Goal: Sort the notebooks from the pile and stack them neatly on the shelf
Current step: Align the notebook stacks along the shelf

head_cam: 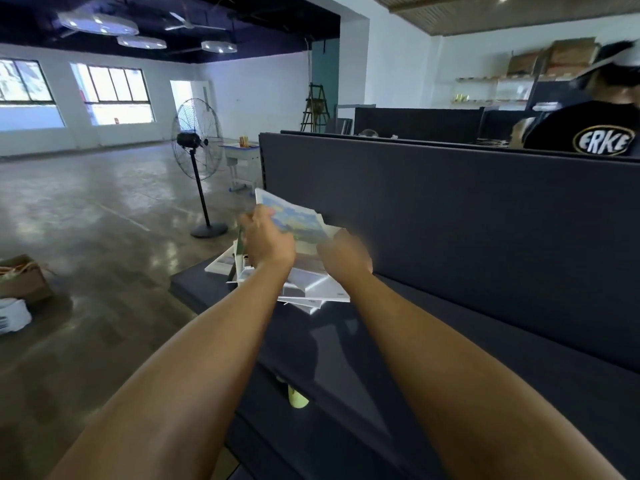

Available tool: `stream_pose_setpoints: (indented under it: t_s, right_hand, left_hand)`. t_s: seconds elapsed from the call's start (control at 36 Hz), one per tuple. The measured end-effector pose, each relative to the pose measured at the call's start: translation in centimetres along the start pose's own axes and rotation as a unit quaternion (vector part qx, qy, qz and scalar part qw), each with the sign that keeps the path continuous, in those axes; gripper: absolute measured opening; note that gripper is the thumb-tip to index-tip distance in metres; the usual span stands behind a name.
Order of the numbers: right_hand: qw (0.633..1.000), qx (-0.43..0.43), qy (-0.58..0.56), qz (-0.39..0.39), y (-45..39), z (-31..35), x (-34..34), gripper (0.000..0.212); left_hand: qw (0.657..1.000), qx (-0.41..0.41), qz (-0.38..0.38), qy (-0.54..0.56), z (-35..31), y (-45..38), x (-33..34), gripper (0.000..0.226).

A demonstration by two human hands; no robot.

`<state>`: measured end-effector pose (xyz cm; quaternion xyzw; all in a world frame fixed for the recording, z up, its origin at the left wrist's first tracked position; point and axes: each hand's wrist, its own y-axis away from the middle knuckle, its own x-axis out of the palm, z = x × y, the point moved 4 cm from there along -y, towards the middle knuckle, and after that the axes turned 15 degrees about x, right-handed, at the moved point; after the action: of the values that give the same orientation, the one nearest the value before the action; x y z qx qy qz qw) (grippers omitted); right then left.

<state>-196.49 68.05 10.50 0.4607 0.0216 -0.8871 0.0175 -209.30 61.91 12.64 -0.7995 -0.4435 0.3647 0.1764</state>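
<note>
Dark shelf (450, 341), notebook pile (311, 289), left hand (266, 240) gripping notebook (298, 220)

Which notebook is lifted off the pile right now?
The colourful-cover notebook, gripped by the left hand and tilted above the pile. The others lie flat, pale-covered, on the dark shelf.

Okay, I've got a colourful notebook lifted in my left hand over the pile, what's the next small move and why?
Probably bring the right hand under the colourful notebook to steady it, then lift it off the pile. The left hand grips only its near edge, it tilts, and the pile on the dark shelf lies askew.
</note>
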Motion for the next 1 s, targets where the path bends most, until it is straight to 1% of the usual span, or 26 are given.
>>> stream_pose_setpoints:
  t_s: [0.11, 0.19, 0.31, 0.39, 0.44, 0.5, 0.53, 0.56, 0.64, 0.69, 0.78, 0.83, 0.92, 0.94, 0.97, 1.0]
  right_hand:
    - [0.996, 0.024, -0.078, 0.026, 0.4, -1.7, -0.8, 0.046]
    - [0.987, 0.072, -0.142, 0.033, 0.4, -4.0, -1.6, 0.05]
    - [0.948, 0.178, -0.262, 0.042, 0.6, -7.9, -2.8, 0.052]
    - [0.926, 0.233, -0.294, 0.035, 1.5, -11.5, -4.2, 0.052]
    - [0.915, 0.253, -0.314, 0.019, 2.2, -14.0, -5.2, 0.045]
    - [0.916, 0.253, -0.311, -0.007, 3.2, -16.1, -6.4, 0.031]
    - [0.923, 0.247, -0.296, -0.01, 3.8, -16.8, -6.9, 0.027]
    - [0.929, 0.24, -0.281, -0.014, 4.2, -17.4, -7.4, 0.027]
    - [0.934, 0.235, -0.266, -0.041, 5.4, -18.7, -8.8, 0.031]
    - [0.934, 0.246, -0.253, -0.055, 5.9, -19.5, -9.1, 0.034]
    - [0.93, 0.275, -0.242, -0.035, 7.0, -20.3, -8.3, 0.045]
    - [0.919, 0.291, -0.265, -0.011, 8.0, -20.3, -7.7, 0.051]
    - [0.9, 0.3, -0.315, 0.022, 9.3, -19.9, -7.0, 0.052]
    - [0.882, 0.316, -0.349, 0.025, 9.6, -20.1, -6.8, 0.052]
    - [0.856, 0.335, -0.393, 0.02, 10.2, -20.4, -6.9, 0.051]
    - [0.839, 0.348, -0.418, 0.004, 10.6, -21.0, -7.1, 0.049]
  left_hand:
    - [0.999, 0.031, -0.018, 0.025, -2.2, 1.5, -0.4, 0.041]
    - [0.997, 0.057, -0.016, 0.048, -3.9, 3.1, -0.1, 0.042]
    - [0.997, 0.058, 0.005, 0.057, -5.9, 5.8, 1.1, 0.043]
    - [0.994, 0.073, 0.027, 0.072, -7.1, 8.0, 2.9, 0.043]
    - [0.994, 0.075, 0.035, 0.076, -7.8, 9.5, 4.2, 0.041]
    - [0.996, 0.058, 0.033, 0.064, -8.2, 10.7, 5.1, 0.038]
    - [0.997, 0.049, 0.032, 0.058, -8.4, 11.3, 5.3, 0.037]
    - [0.997, 0.048, 0.032, 0.058, -8.6, 11.8, 5.5, 0.036]
    - [0.993, 0.081, 0.038, 0.082, -9.5, 12.9, 5.7, 0.037]
    - [0.99, 0.084, 0.036, 0.104, -10.3, 13.4, 5.5, 0.037]
    - [0.984, 0.096, 0.03, 0.144, -11.6, 14.3, 5.0, 0.036]
    - [0.978, 0.114, 0.036, 0.17, -12.3, 15.2, 4.5, 0.036]
    - [0.972, 0.121, 0.047, 0.195, -13.5, 16.9, 3.9, 0.037]
    - [0.97, 0.119, 0.052, 0.205, -13.9, 17.5, 3.8, 0.038]
    - [0.967, 0.12, 0.057, 0.217, -14.3, 17.9, 3.7, 0.039]
    - [0.964, 0.122, 0.063, 0.226, -14.7, 18.3, 3.7, 0.039]
